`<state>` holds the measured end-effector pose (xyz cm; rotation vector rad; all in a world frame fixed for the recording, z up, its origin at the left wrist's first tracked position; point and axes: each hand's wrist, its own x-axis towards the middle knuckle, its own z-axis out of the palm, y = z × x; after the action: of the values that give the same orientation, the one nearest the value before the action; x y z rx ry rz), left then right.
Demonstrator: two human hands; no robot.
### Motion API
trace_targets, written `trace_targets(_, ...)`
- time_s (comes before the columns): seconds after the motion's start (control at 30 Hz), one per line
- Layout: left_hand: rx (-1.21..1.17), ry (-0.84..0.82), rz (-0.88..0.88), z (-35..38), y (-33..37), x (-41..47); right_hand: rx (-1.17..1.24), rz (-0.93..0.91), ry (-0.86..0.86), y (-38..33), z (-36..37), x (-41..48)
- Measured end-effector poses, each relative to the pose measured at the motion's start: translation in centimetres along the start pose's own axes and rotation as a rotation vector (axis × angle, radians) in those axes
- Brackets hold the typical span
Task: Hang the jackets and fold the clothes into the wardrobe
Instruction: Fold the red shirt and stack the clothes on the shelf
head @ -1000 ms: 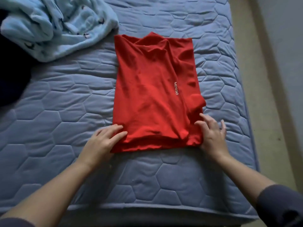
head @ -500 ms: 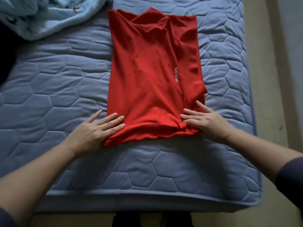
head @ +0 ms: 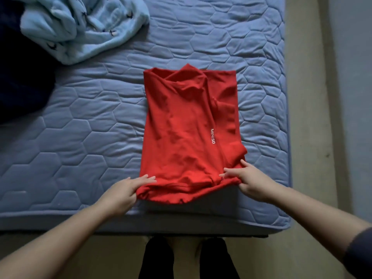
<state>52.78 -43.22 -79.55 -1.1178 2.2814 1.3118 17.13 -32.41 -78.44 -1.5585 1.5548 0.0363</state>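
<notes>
Head view: your left hand [head: 124, 190] holds the near left corner of the folded red cotton shirt [head: 187, 133]. Its fingers [head: 149, 179] lie over the top of the cloth, the thumb is out of sight below the hem, and the corner is bunched and raised a little. Your right hand [head: 251, 182] pinches the near right corner, with its fingers pointing inward across the fabric and the thumb at the near edge. Between your two hands the hem sags in a soft roll.

Beyond your fingertips the shirt runs away from you as a long rectangle. White MINISO lettering [head: 212, 136] sits just ahead of your right hand, and a sleeve fold bulges beside it.

Under hands and shirt is the blue quilted mattress with hexagon stitching [head: 80, 148], its near edge just behind your wrists. Far ahead of your left hand, well apart from the shirt, lies a crumpled light blue fleece [head: 80, 27], and a dark navy cloth [head: 20, 87] lies to its left. Outside your right hand, past the mattress edge, is beige floor [head: 308, 137]. A dark sleeve [head: 360, 250] covers your right forearm near the elbow.
</notes>
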Motion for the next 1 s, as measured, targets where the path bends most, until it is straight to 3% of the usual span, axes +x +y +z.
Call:
trace_targets(0.17,-0.538,0.342,-0.019,-6.8,2.0,5.8,0.530,0.119,0.425,-1.0,-7.3,4.9)
trace_targets(0.3,-0.753,0.614,-0.236,-11.8,1.8,13.3,0.732,0.245,0.714,-0.8,-11.9,11.6)
trace_targets(0.4,-0.656,0.736,-0.321,-14.8,1.3,18.7,0.741,0.355,0.816,0.7,-14.2,17.4)
trace_targets(0.6,-0.281,0.853,-0.508,-15.7,-1.1,27.4,0.474,0.613,1.045,4.9,-14.8,25.1)
trace_targets(0.73,-0.244,1.009,-0.537,-14.6,-1.2,28.2,0.295,0.627,1.183,4.6,-13.3,24.8)
trace_targets(0.8,-0.028,1.032,-0.369,-12.4,-0.5,26.5,0.024,0.440,1.135,3.2,-11.1,23.6)
trace_targets(0.87,0.293,0.909,-0.142,-9.8,0.3,24.9,-0.173,0.254,0.928,1.2,-8.1,23.0)
trace_targets(0.93,0.514,0.699,-0.054,-8.2,0.1,25.1,-0.343,0.195,0.711,0.2,-5.6,23.9)
trace_targets(1.0,0.619,0.572,-0.081,-7.5,-1.1,26.5,-0.418,0.249,0.600,0.8,-4.2,25.4)
